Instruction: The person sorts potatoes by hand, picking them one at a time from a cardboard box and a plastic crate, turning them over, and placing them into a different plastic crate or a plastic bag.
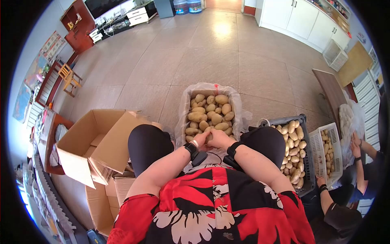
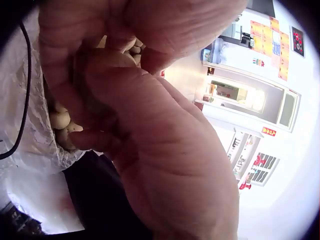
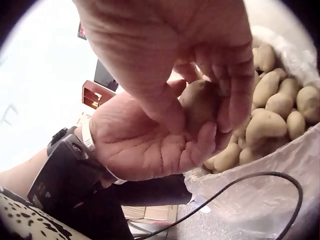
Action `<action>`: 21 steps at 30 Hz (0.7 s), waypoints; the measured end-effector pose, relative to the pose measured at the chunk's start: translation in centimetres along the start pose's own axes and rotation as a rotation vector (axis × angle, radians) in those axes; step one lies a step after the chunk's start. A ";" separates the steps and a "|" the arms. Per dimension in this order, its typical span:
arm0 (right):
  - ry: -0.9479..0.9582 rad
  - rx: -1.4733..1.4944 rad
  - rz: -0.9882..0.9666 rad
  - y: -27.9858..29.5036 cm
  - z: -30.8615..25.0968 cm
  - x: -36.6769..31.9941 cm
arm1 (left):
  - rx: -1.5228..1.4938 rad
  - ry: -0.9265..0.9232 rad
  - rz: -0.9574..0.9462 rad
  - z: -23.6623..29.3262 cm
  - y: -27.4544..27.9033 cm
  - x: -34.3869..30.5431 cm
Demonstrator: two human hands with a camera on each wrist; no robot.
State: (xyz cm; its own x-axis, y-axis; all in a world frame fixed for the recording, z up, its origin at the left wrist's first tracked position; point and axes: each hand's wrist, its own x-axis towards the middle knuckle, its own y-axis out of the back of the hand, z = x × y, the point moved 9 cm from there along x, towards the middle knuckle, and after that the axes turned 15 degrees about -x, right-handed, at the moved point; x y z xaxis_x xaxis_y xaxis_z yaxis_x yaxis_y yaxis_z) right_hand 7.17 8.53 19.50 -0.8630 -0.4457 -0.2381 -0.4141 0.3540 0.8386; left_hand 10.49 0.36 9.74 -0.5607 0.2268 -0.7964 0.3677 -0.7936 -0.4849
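Observation:
Both hands meet above a plastic-lined box (image 1: 183, 110) of potatoes, around one small brown potato (image 3: 200, 102). My right hand (image 1: 221, 139) pinches it from above between thumb and fingers, as the right wrist view shows. Below it my left hand (image 3: 150, 140) lies palm up with its fingers curled round the potato's lower side. In the head view the hands largely hide this potato. More potatoes (image 3: 266, 125) fill the box just beyond the hands, and several (image 2: 60, 119) show past the fingers in the left wrist view.
To the left stand empty cardboard boxes (image 1: 87, 130). On the right are a dark crate (image 1: 309, 171) and a white basket (image 1: 317, 148), both with potatoes, beside another person's hands (image 1: 356, 146). A black cable (image 3: 260, 174) loops near the hands.

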 end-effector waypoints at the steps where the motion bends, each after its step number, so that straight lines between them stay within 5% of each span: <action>1: 0.004 -0.001 -0.011 0.2 -0.4 0.0 | -0.010 0.002 0.006 -0.1 0.6 0.5; 3: -0.088 0.046 -0.157 -0.9 -0.1 -0.2 | 0.048 0.032 -0.009 -0.3 1.1 1.5; 5: -0.051 -0.028 -0.093 -0.5 -0.5 -0.7 | 0.094 0.043 0.023 -0.2 2.0 2.2; 12: 0.098 -0.359 -0.374 -2.9 -1.4 -2.1 | 0.184 -0.016 0.145 1.0 3.7 3.6; 19: 0.189 -0.374 -0.346 -2.6 -2.7 -2.5 | -0.126 -0.067 -0.064 4.2 1.6 7.4; 21: 0.177 -0.394 -0.351 -2.8 -2.3 -2.3 | -0.347 -0.288 -0.206 7.8 0.1 7.4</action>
State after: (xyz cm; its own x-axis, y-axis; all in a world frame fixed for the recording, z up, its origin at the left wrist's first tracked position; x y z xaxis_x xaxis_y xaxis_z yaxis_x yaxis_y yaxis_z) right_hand 10.99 6.64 18.82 -0.6171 -0.6248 -0.4783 -0.4990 -0.1593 0.8519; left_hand 0.63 -2.42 6.62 -0.8120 0.1549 -0.5628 0.4254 -0.5031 -0.7523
